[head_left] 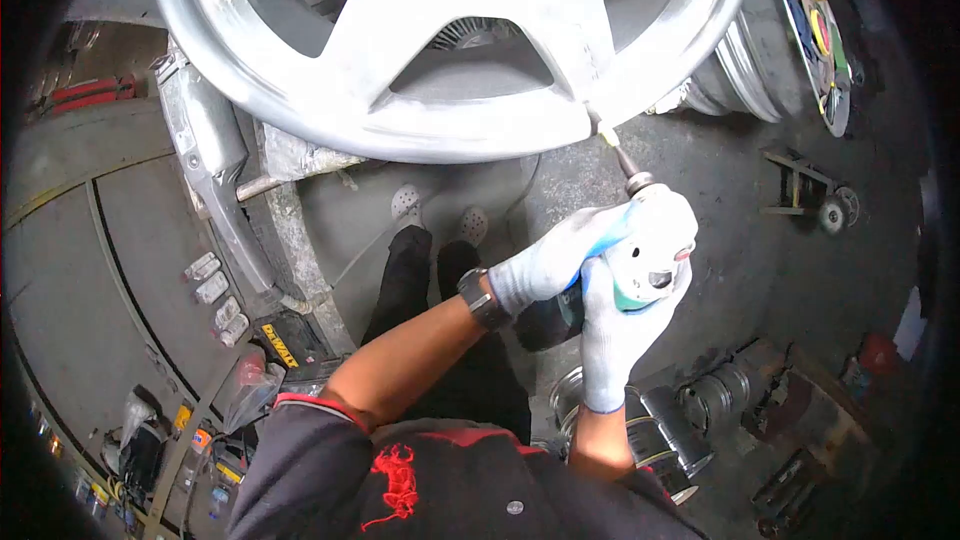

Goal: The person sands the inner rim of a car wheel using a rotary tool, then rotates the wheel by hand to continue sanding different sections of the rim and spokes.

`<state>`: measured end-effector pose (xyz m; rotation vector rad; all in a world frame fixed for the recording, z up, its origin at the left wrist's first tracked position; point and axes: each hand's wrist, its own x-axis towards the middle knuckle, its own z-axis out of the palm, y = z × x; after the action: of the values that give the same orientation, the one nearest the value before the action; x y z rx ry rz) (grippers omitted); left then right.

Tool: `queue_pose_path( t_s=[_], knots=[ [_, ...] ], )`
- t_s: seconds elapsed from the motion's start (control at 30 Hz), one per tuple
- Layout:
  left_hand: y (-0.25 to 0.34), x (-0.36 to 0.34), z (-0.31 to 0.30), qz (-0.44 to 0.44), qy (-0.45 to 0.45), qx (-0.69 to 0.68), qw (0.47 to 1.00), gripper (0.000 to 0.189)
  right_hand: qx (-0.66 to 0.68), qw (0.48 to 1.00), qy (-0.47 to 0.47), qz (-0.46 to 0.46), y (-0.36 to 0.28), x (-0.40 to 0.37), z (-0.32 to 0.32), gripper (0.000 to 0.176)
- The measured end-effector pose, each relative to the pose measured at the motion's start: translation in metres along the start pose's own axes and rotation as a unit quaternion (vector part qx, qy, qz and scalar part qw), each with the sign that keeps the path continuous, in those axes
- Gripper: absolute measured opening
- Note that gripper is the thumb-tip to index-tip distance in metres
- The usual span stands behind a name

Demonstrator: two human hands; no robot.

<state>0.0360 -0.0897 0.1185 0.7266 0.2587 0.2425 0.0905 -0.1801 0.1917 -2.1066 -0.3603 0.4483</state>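
A large silver wheel rim (450, 130) with wide spokes fills the top of the head view. Both hands wear white and blue gloves and are wrapped round a power tool (662, 225). My left hand (560, 255) grips its near left side, with a watch (483, 300) on that wrist. My right hand (635, 325) holds the tool's body from below and the right. From the tool's front, a thin shaft (628, 162) points up and left, its tip at the rim's lower edge. Whether the tip touches the metal is hard to tell.
A metal stand (205, 130) is left of the rim. More rims lie at lower right (715, 395) and right (745, 70). A small wheeled frame (800, 185) is on the right floor. A DeWalt case (285, 345) and scattered tools lie at lower left.
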Motion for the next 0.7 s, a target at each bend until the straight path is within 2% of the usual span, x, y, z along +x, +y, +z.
queue_pose_path(
  t_s=[0.07,0.13,0.17,0.2,0.23,0.27,0.3,0.37,0.4,0.43,0.47,0.53,0.6,0.7],
  knots=[
    [-0.016,0.005,-0.003,0.006,0.006,0.018,1.0,0.053,0.026,0.999,0.017,0.004,-0.001,0.003,0.001,0.094],
    [-0.012,0.003,0.0,-0.05,0.039,-0.107,0.992,0.051,0.018,1.0,0.005,-0.004,0.001,-0.003,0.001,0.09],
    [-0.018,-0.004,-0.003,-0.05,0.041,-0.105,0.992,0.051,0.01,1.0,-0.006,-0.012,0.001,-0.006,0.002,0.087],
    [-0.026,-0.015,-0.008,0.022,0.049,0.085,0.995,0.049,0.012,1.0,-0.008,-0.012,-0.001,-0.011,0.003,0.087],
    [-0.033,-0.024,-0.013,0.093,0.054,0.272,0.956,0.047,0.01,1.0,-0.028,-0.001,-0.004,-0.016,0.004,0.087],
    [-0.022,-0.029,-0.013,0.093,0.055,0.273,0.956,0.047,0.007,0.999,-0.049,0.012,-0.006,-0.02,0.005,0.086],
    [-0.005,-0.033,-0.009,0.053,0.051,0.266,0.961,0.045,0.071,0.995,-0.064,0.024,-0.003,-0.023,0.008,0.09],
    [0.012,-0.048,-0.009,-0.012,0.07,0.227,0.971,0.043,0.06,0.993,-0.093,0.033,-0.005,-0.031,0.014,0.089],
    [0.018,-0.056,-0.006,-0.013,0.072,0.23,0.971,0.043,0.048,0.991,-0.121,0.04,-0.006,-0.034,0.018,0.088],
    [0.026,-0.063,-0.001,-0.062,0.131,0.063,0.987,0.044,0.081,0.986,-0.137,0.058,-0.006,-0.038,0.023,0.084],
    [0.035,-0.067,0.002,-0.109,0.186,-0.106,0.971,0.045,0.085,0.985,-0.136,0.061,-0.005,-0.04,0.028,0.084],
    [0.049,-0.076,0.0,-0.106,0.195,-0.065,0.973,0.049,0.251,0.946,-0.193,0.074,-0.004,-0.039,0.037,0.081],
    [0.059,-0.081,-0.002,-0.1,0.272,0.092,0.953,0.047,0.246,0.938,-0.204,0.133,-0.009,-0.043,0.044,0.079],
    [0.059,-0.078,-0.004,-0.125,0.303,0.133,0.935,0.046,0.297,0.92,-0.228,0.118,-0.002,-0.036,0.049,0.077]
  ],
)
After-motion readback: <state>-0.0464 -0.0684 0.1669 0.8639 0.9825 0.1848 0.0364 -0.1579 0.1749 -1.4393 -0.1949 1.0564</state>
